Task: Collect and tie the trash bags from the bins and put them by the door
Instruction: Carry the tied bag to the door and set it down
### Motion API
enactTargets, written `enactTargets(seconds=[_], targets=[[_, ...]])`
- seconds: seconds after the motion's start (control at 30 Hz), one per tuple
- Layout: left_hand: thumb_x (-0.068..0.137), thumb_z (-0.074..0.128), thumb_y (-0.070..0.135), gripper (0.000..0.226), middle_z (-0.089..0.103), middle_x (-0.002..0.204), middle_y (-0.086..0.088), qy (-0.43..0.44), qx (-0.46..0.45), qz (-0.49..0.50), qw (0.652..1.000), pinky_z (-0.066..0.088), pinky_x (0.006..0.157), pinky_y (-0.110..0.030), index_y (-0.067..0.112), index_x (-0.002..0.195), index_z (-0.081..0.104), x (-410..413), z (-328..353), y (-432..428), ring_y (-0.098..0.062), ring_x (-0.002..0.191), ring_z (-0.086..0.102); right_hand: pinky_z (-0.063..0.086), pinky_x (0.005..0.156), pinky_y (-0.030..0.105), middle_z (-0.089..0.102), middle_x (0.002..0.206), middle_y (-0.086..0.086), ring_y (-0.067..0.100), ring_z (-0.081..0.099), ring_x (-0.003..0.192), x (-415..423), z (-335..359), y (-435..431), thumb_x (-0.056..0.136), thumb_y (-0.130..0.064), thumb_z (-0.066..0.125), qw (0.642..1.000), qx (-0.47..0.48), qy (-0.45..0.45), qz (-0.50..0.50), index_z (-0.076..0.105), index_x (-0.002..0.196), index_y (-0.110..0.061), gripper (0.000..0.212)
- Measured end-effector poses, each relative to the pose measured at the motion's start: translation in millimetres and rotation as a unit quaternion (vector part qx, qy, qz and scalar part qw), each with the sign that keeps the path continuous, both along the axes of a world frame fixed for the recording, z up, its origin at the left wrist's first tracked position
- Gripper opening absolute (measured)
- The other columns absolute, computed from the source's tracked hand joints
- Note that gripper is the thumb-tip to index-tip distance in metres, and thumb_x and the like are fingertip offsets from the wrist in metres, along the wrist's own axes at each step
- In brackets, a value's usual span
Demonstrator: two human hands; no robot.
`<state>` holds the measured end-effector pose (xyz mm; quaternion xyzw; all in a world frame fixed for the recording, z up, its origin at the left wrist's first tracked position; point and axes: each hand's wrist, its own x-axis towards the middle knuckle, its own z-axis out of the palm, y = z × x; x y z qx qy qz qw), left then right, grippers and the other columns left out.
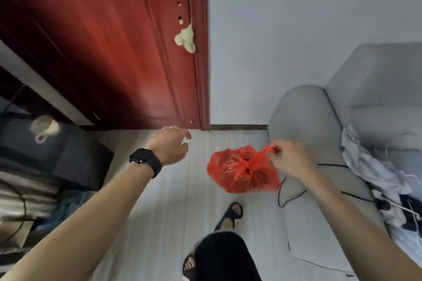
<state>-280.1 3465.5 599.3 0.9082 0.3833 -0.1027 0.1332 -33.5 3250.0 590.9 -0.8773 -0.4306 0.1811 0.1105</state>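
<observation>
The person's right hand (288, 159) pinches the knotted handle of a red, crinkled plastic trash bag (242, 171), which hangs above the pale plank floor (173, 194) just beside the arm of a grey fabric sofa (303, 107). The left hand (170, 146), with a black smartwatch (144, 159) on its wrist, reaches forward holding nothing, fingers loosely spread, toward the dark red wooden door (109, 41) ahead.

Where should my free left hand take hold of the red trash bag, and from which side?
Take the gathered neck of the red trash bag, beside the handle loop the right hand pinches. Bring the open left hand in from the bag's left: the plastic bunches narrow there, so fingers can probably wrap it.
</observation>
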Motion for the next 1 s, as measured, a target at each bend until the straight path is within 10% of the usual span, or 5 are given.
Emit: enactTargets(seconds=[0.3, 0.5, 0.73, 1.0], targets=[[0.09, 0.047, 0.029, 0.041, 0.04, 0.15, -0.002, 0.037, 0.132, -0.142, 0.98, 0.023, 0.112, -0.045, 0.03, 0.131, 0.052, 217, -63, 148, -0.025, 0.144, 0.024, 0.044, 0.081, 0.033, 0.07, 0.114, 0.014, 0.035, 0.063, 0.105, 138, -95, 148, 0.094, -0.02, 0.049, 0.99, -0.081, 0.109, -0.026, 0.063, 0.115, -0.016, 0.025], [0.088, 0.054, 0.028, 0.053, 0.023, 0.159, -0.011, 0.098, 0.199, -0.274, 0.936, 0.006, 0.118, -0.057, 0.025, 0.139, 0.044, 346, -134, 227, -0.031, 0.15, 0.003, 0.041, 0.078, 0.034, 0.065, 0.092, 0.006, 0.03, 0.062, 0.096, 221, -190, 216, 0.095, -0.053, 0.046, 0.976, -0.128, 0.169, -0.05, 0.051, 0.082, -0.024, 0.032], [0.091, 0.044, 0.023, 0.072, -0.016, 0.164, -0.007, 0.074, 0.283, -0.333, 0.896, -0.015, 0.113, -0.061, 0.034, 0.155, 0.013, 449, -237, 287, -0.033, 0.149, -0.018, 0.04, 0.068, 0.031, 0.072, 0.096, 0.009, 0.03, 0.067, 0.093, 302, -320, 258, 0.096, -0.035, 0.053, 0.987, -0.099, 0.072, -0.104, 0.063, 0.091, -0.015, 0.024], [0.081, 0.045, 0.017, 0.084, -0.003, 0.166, 0.002, -0.033, 0.437, -0.344, 0.83, -0.005, 0.118, -0.056, 0.031, 0.157, 0.011, 474, -323, 336, -0.027, 0.151, -0.008, 0.049, 0.084, 0.04, 0.064, 0.106, 0.012, 0.035, 0.062, 0.103, 356, -419, 284, 0.094, -0.03, 0.056, 0.977, -0.143, 0.059, -0.145, 0.059, 0.101, -0.014, 0.018]])
